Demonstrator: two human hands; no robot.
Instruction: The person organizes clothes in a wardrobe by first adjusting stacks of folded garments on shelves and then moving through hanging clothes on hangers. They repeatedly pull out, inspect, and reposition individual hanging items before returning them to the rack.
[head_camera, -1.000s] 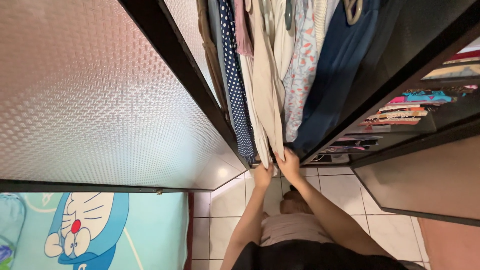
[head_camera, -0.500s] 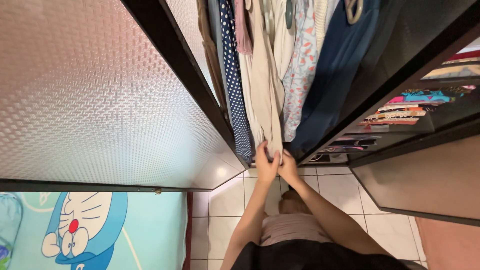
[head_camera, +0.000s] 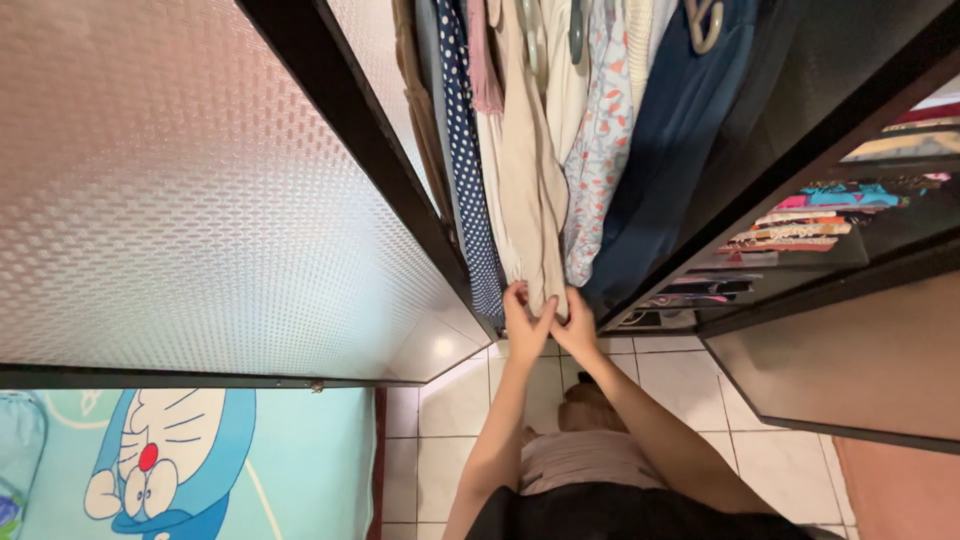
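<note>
While both hands reach into the open wardrobe (head_camera: 400, 190), the left hand (head_camera: 524, 322) and right hand (head_camera: 578, 328) pinch the beige garment's (head_camera: 535, 190) hem. A navy polka-dot dress (head_camera: 470, 180) hangs just beside it.

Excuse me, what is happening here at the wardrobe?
A person stands at an open wardrobe and looks down. Both the left hand and the right hand pinch the bottom hem of a beige hanging garment. It hangs between a navy dotted dress and a pale floral one.
</note>
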